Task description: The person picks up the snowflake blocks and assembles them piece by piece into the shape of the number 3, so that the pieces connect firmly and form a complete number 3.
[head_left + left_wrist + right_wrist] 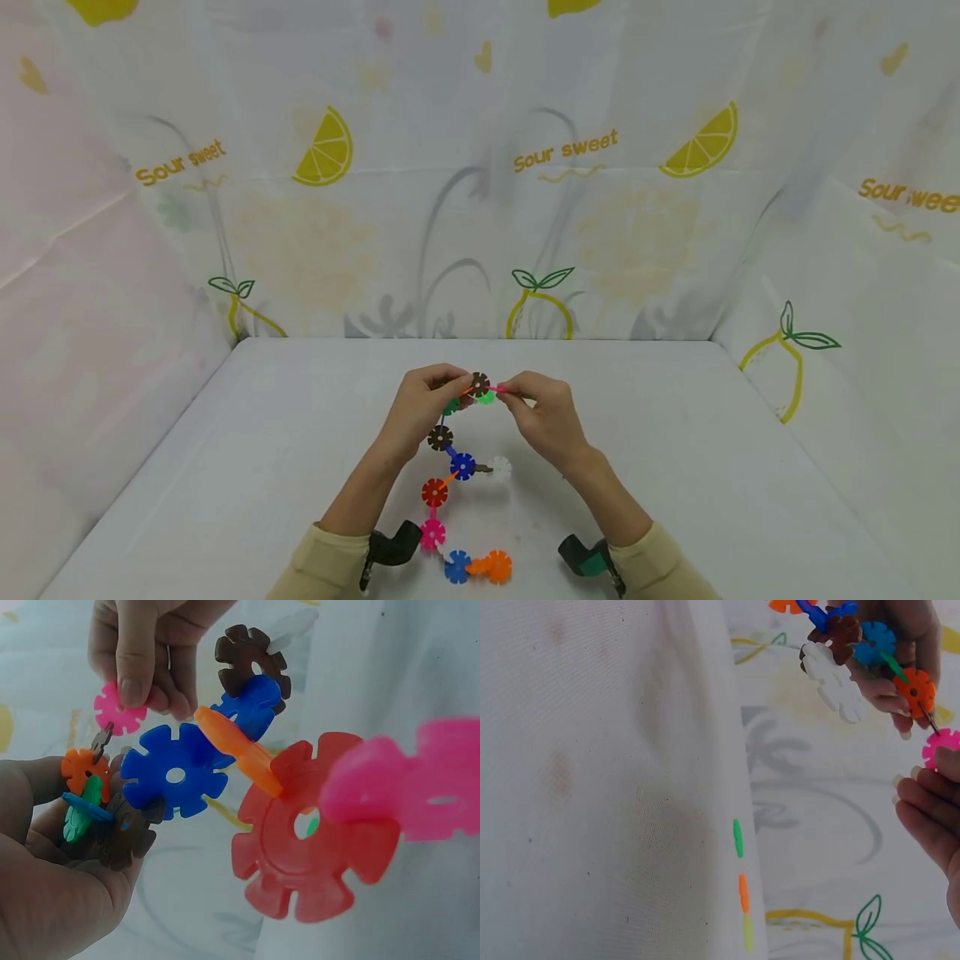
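Note:
Slotted plastic flower discs are joined edge to edge in a zigzag chain hanging below my left hand (427, 407). Its fingers pinch an orange disc (78, 772) near the top, beside a green disc (82, 814). A brown disc (479, 384) stands out from that orange one. Between thumb and fingers, my right hand (542, 412) holds a pink disc (120, 710), whose edge meets the brown disc; how deep the slots engage cannot be told. Lower down are a blue disc (462, 467), a side branch ending in a white disc (500, 468), and a red disc (434, 492).
The chain's bottom end, with an orange disc (498, 567), is low in the head view. Loose green (738, 838), orange (743, 892) and yellow discs (748, 932) lie on the white table (300, 417). A lemon-print cloth (465, 208) hangs behind.

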`<action>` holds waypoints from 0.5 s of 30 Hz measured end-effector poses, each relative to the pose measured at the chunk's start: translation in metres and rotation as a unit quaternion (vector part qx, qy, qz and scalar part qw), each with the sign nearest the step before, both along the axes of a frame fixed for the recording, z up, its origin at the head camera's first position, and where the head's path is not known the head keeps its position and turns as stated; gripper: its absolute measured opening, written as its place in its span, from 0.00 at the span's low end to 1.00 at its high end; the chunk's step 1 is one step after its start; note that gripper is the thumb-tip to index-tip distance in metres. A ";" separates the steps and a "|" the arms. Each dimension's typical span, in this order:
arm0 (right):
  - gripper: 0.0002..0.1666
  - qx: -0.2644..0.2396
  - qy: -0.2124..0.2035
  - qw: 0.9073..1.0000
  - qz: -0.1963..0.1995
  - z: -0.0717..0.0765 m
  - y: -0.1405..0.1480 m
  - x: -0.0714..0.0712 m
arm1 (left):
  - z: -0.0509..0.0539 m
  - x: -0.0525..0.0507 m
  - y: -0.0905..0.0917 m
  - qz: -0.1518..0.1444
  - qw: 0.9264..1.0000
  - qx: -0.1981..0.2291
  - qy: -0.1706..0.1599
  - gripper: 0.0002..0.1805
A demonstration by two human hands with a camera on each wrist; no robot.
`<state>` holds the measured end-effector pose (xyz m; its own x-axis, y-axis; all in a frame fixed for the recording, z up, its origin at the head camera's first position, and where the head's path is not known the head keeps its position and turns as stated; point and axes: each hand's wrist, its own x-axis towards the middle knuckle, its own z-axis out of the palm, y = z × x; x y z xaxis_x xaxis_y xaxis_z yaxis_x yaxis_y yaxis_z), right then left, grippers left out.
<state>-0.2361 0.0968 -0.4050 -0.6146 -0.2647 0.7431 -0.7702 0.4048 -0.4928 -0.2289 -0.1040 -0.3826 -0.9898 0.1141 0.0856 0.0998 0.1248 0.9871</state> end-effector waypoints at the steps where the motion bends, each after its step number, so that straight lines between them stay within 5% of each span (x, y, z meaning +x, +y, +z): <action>1: 0.06 0.002 0.004 1.000 -0.001 -0.001 0.000 0.000 | -0.001 0.000 0.000 0.002 1.000 -0.002 0.001 0.13; 15: 0.05 0.009 0.029 1.000 -0.007 -0.005 -0.005 -0.007 | -0.007 -0.003 0.002 0.034 0.999 -0.009 0.007 0.11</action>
